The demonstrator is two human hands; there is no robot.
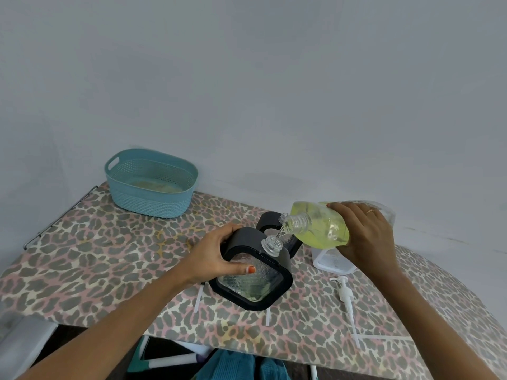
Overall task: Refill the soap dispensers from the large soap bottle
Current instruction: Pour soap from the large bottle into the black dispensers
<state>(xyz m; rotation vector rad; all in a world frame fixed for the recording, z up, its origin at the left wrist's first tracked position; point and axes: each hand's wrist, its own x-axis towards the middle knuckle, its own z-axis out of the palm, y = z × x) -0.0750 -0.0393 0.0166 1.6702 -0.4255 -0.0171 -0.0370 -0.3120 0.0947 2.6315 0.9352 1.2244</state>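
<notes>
1. Now pouring: right hand (365,231) wrapped round the large soap bottle (321,226), which comes in from 2 o'clock with its mouth tipped down just above the dispenser neck (271,242).
2. Left hand (219,256) grips the black-framed dispenser (255,281) mid-desk (96,256), tilted.
3. Stream looks thin and aligned. I'd hold the mouth close over the neck and the tilt shallow.
4. Fill looks low. Stop short of the neck so the pump (344,290), lying at 4 o'clock, goes in without overflow.
</notes>
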